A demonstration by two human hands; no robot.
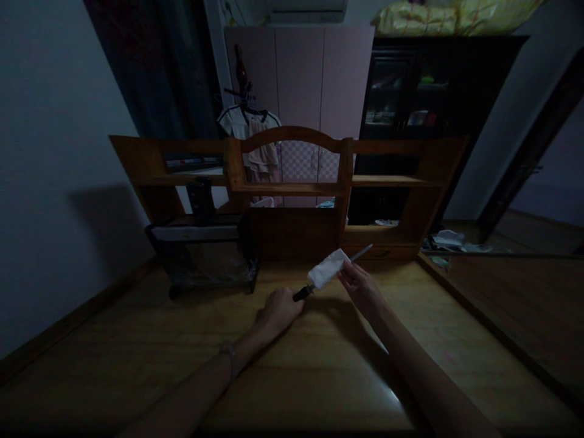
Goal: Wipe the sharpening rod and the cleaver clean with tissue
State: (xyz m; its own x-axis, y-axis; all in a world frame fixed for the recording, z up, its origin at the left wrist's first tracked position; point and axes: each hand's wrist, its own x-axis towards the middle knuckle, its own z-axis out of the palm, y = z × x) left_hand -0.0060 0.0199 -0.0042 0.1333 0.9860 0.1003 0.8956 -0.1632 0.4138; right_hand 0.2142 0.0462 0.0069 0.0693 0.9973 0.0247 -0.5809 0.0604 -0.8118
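My left hand (pixel 279 309) is closed around the black handle of a knife (pixel 303 293), which points away to the upper right. A small guard shows between the handle and the narrow grey blade. A white tissue (pixel 326 269) lies along the middle of the blade and hides most of it; only the tip sticks out past my fingers. My right hand (pixel 358 283) pinches the tissue at its far end, against the blade. Both hands are just above the wooden desk (pixel 292 377). In this dim light, the exact blade shape is hard to make out.
A dark-framed case with clear, plastic-like wrapping (pixel 205 258) stands at the left, a black box (pixel 201 201) on top. A wooden shelf unit (pixel 292 190) runs across the back. A raised wooden rim (pixel 493 328) borders the right side.
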